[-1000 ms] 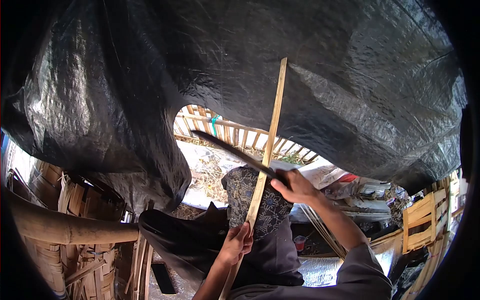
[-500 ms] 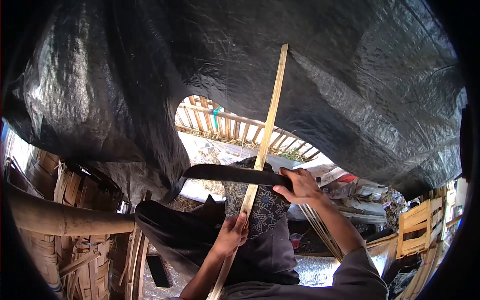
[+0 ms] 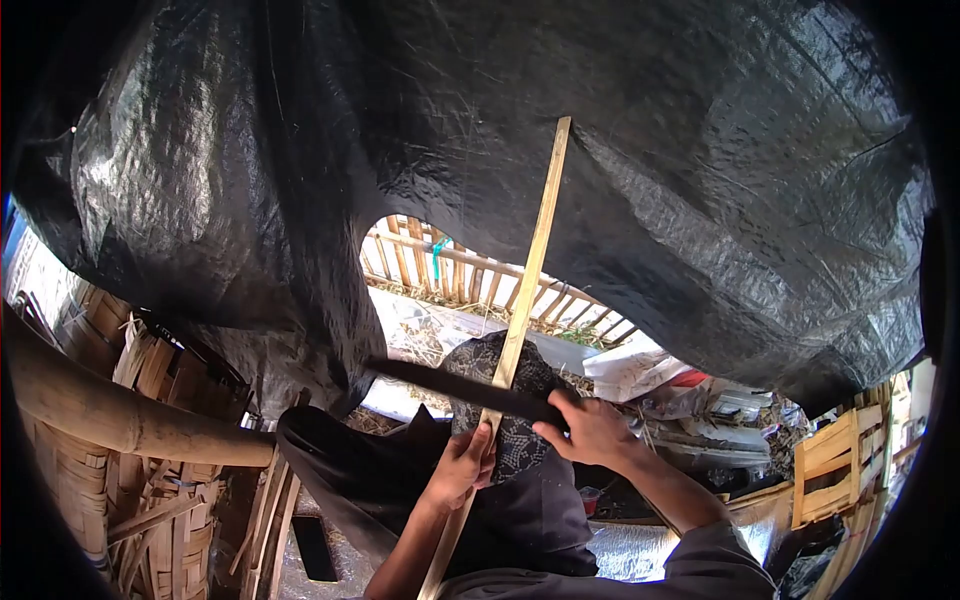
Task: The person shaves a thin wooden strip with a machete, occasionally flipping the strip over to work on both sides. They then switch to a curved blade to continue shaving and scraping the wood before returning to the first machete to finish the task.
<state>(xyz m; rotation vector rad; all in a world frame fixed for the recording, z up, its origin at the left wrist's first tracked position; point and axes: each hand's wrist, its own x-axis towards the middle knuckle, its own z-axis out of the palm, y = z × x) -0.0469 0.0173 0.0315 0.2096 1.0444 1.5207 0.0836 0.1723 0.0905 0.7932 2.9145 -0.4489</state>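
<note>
My left hand is closed around the lower part of a long, pale bamboo strip, which slants upward away from me. In my right hand is the handle of a machete with a long dark blade. The blade lies across the strip, a little above my left hand, its tip pointing left. Under the strip, a dark patterned cloth covers my knee. The machete's handle is mostly hidden by my fingers.
Black plastic sheeting hangs ahead and overhead. A thick bamboo pole and woven bamboo baskets are at left. A phone lies on the ground. A bamboo fence stands beyond; a slatted bamboo piece is at right.
The machete has slid down the strip toward my left hand, and its handle end has dropped so the blade tilts more. My left hand keeps its grip. The view has shifted slightly.
</note>
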